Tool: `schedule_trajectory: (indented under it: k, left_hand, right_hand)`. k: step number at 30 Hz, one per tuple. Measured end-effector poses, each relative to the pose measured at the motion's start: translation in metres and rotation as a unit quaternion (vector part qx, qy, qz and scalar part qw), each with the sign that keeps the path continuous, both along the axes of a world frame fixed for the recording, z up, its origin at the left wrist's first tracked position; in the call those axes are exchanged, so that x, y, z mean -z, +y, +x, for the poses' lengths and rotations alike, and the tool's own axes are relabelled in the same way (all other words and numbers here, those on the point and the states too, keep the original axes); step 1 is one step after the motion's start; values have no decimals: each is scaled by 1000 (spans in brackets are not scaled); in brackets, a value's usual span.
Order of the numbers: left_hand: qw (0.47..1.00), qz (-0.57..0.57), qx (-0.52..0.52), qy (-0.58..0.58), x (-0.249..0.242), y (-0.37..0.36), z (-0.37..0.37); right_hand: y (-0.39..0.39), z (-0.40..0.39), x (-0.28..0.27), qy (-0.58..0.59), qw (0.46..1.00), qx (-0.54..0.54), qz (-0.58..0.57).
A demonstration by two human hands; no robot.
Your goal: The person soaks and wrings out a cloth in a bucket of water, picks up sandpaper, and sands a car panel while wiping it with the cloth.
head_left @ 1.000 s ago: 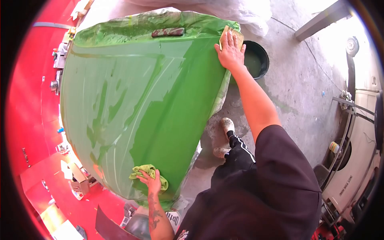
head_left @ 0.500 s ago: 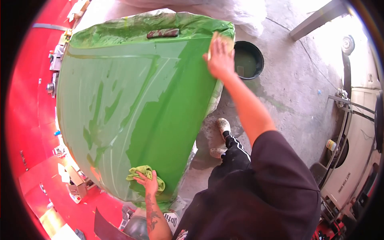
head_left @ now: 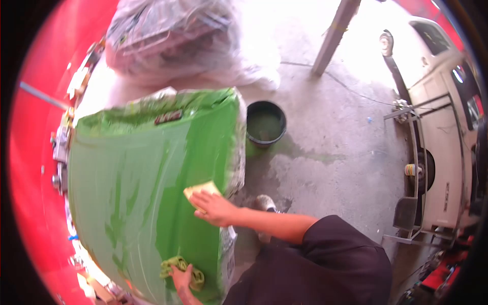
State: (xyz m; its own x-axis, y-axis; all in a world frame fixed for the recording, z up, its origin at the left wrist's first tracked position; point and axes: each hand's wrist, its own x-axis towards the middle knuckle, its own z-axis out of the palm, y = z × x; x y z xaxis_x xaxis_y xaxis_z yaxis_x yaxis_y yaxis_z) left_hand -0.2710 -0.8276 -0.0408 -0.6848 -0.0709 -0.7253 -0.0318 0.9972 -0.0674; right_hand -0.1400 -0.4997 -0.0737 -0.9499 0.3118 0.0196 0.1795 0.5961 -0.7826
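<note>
Stood nearby, I saw the R hand (head_left: 216, 208) laid over a yellow pad (head_left: 204, 187) on the green panel (head_left: 201, 152); couldn't tell if its fingers clamped the pad or just pressed it. The L hand (head_left: 181, 279) lay on a bunched cloth (head_left: 179, 261) on the same panel, grip unclear too. Surface looked wet, so IMO the pad could've skidded from a loose hold, & any trapped grit might've scratched the finish. Dark block (head_left: 168, 117) on the far end, poss. liable to slide if bumped.
</note>
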Motion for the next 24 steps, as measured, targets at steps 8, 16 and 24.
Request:
schedule_trajectory:
  k: [8, 16, 24]
  left_hand:
    - [852, 515, 7, 98, -42, 111, 73]
    - [771, 632, 9, 80, -34, 109, 93]
    - [743, 641, 53, 185, -43, 99, 113]
  right_hand:
    - [-35, 12, -43, 72, 915, -68, -391]
    - [-81, 27, -56, 60, 833, -83, -544]
    - [-101, 26, -57, 63, 733, -57, -674]
